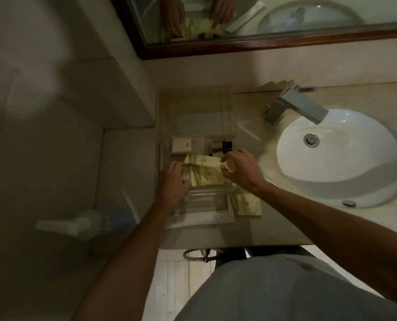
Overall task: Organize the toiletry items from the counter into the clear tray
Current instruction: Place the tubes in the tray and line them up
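Both hands, left hand [173, 181] and right hand [241, 170], pinch cream paper sachets [204, 169] inside the clear plastic tray [227, 107]; a careless nudge might slide it off the worktop [257, 140].

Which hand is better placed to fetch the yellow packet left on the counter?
Probably the right hand: the yellow packet lies just below its wrist, outside the clear tray. The left hand is on the far side.

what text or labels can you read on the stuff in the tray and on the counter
None can be read.
Cream packets in the clear tray, between the left hand and right hand: dark lettering, too blurred.
Cream packet on the counter: same, blurred.
White box in the tray: faint mark, unreadable.
Small dark bottles: no legible label.
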Demonstrator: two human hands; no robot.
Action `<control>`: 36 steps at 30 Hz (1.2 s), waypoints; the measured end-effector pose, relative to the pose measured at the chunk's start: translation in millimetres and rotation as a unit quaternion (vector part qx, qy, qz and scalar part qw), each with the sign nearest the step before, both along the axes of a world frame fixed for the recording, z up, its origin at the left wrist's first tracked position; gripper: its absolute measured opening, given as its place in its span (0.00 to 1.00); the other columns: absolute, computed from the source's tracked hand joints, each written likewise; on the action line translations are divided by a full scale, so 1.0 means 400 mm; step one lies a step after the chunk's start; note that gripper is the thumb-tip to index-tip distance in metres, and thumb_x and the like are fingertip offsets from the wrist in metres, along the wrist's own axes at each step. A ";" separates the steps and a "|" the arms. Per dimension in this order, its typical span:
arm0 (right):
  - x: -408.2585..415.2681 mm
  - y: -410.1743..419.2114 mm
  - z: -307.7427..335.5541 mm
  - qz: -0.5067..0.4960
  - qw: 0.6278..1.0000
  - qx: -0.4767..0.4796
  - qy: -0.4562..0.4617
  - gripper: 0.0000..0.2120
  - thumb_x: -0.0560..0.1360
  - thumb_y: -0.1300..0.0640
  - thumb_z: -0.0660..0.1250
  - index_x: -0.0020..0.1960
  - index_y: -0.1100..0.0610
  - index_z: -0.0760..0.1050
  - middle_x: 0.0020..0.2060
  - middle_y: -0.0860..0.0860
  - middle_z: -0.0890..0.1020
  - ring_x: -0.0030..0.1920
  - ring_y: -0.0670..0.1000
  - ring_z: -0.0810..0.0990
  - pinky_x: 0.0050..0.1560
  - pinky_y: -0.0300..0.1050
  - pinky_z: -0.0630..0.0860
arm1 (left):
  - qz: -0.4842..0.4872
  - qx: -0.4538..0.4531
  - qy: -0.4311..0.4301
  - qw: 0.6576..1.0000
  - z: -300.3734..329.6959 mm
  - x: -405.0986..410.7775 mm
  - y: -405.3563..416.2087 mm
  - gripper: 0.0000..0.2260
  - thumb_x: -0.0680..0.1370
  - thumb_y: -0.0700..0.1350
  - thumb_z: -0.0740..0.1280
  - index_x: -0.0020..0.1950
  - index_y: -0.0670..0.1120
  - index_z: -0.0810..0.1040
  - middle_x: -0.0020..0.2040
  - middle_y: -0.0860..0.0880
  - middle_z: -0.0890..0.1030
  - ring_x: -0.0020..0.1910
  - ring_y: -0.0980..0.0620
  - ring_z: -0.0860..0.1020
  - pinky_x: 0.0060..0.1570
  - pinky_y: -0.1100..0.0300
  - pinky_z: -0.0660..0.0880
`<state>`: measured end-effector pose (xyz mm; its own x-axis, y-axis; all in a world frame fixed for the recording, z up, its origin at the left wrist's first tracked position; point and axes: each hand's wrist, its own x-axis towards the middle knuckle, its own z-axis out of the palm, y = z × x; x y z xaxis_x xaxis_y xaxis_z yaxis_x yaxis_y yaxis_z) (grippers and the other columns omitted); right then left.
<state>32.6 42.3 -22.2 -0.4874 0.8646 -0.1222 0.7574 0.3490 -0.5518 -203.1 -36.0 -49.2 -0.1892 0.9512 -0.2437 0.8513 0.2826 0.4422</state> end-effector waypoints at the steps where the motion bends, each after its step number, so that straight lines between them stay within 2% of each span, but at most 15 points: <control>1: 0.011 0.000 0.007 -0.005 1.000 0.002 0.007 0.14 0.73 0.51 0.73 0.58 0.50 0.77 0.56 0.48 0.80 0.57 0.49 0.72 0.53 0.45 0.68 | 0.012 -0.003 -0.010 1.000 0.005 0.005 0.004 0.23 0.70 0.47 0.68 0.66 0.48 0.73 0.62 0.49 0.75 0.58 0.49 0.74 0.57 0.51 0.75; 6: 0.059 0.003 0.025 -0.042 0.998 -0.004 0.043 0.14 0.74 0.49 0.71 0.58 0.48 0.75 0.54 0.47 0.78 0.55 0.47 0.71 0.52 0.45 0.71 | -0.004 -0.023 -0.046 0.999 0.010 0.018 0.015 0.29 0.72 0.59 0.60 0.69 0.45 0.70 0.65 0.45 0.74 0.64 0.45 0.71 0.64 0.47 0.69; 8: 0.062 0.008 0.026 -0.051 0.998 -0.004 0.043 0.14 0.74 0.49 0.71 0.58 0.48 0.75 0.53 0.47 0.77 0.54 0.46 0.71 0.52 0.45 0.72 | -0.009 -0.043 -0.044 0.998 0.005 0.022 0.020 0.30 0.74 0.61 0.60 0.70 0.45 0.69 0.66 0.45 0.72 0.65 0.45 0.69 0.65 0.45 0.68; 12: 0.024 0.025 0.037 -0.021 1.000 0.003 0.017 0.17 0.73 0.54 0.74 0.60 0.51 0.77 0.55 0.50 0.80 0.55 0.50 0.72 0.53 0.49 0.74 | -0.036 -0.022 -0.017 0.999 -0.012 0.024 0.011 0.22 0.73 0.57 0.68 0.61 0.46 0.73 0.58 0.47 0.71 0.57 0.45 0.72 0.58 0.49 0.71; 15: -0.018 0.046 0.034 0.021 1.000 0.008 -0.006 0.18 0.73 0.54 0.74 0.61 0.51 0.77 0.58 0.51 0.80 0.59 0.53 0.73 0.55 0.50 0.74 | -0.002 0.000 -0.029 1.000 -0.010 0.028 -0.011 0.21 0.73 0.55 0.70 0.62 0.47 0.74 0.58 0.49 0.71 0.54 0.47 0.71 0.54 0.51 0.72; 20: -0.078 0.066 -0.001 0.075 0.995 0.028 -0.056 0.17 0.73 0.51 0.72 0.61 0.49 0.76 0.59 0.48 0.80 0.58 0.51 0.72 0.56 0.48 0.73 | 0.002 0.036 -0.047 0.998 -0.014 0.026 -0.027 0.23 0.73 0.53 0.70 0.65 0.49 0.73 0.61 0.50 0.73 0.58 0.49 0.72 0.59 0.52 0.70; 26: -0.112 0.082 -0.012 0.099 0.993 0.033 -0.061 0.17 0.74 0.54 0.73 0.62 0.51 0.78 0.59 0.50 0.81 0.60 0.52 0.72 0.57 0.48 0.70 | -0.046 0.095 -0.015 0.994 -0.012 0.026 -0.022 0.19 0.71 0.45 0.72 0.60 0.45 0.75 0.56 0.47 0.76 0.57 0.48 0.73 0.61 0.53 0.66; 28: -0.112 0.090 -0.010 0.083 0.995 -0.001 -0.052 0.18 0.73 0.55 0.74 0.62 0.51 0.78 0.60 0.49 0.80 0.61 0.52 0.72 0.58 0.48 0.72 | -0.066 0.103 0.006 0.992 -0.005 0.023 -0.020 0.19 0.70 0.44 0.72 0.60 0.46 0.74 0.56 0.48 0.75 0.56 0.48 0.73 0.61 0.53 0.67; 31: -0.116 0.105 -0.004 0.065 0.996 -0.056 -0.025 0.19 0.72 0.58 0.75 0.61 0.51 0.79 0.57 0.48 0.76 0.56 0.49 0.75 0.55 0.47 0.79 | -0.098 0.110 0.027 0.989 -0.001 0.015 -0.023 0.20 0.71 0.45 0.70 0.61 0.48 0.71 0.57 0.49 0.73 0.56 0.51 0.71 0.61 0.54 0.67; 36: -0.123 0.125 -0.009 0.089 0.993 -0.075 -0.006 0.14 0.71 0.58 0.76 0.57 0.52 0.82 0.52 0.48 0.84 0.52 0.47 0.82 0.54 0.47 0.81 | -0.124 0.113 0.034 0.985 0.002 0.007 -0.020 0.20 0.70 0.45 0.69 0.61 0.48 0.70 0.56 0.49 0.73 0.56 0.50 0.71 0.61 0.54 0.68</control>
<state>-16.5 92.2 -25.8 -0.6287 0.7362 -0.2504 0.6979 0.3921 -0.5993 -200.1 -44.1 -48.2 0.0464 0.9988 -0.0155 0.9115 -0.0359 0.4096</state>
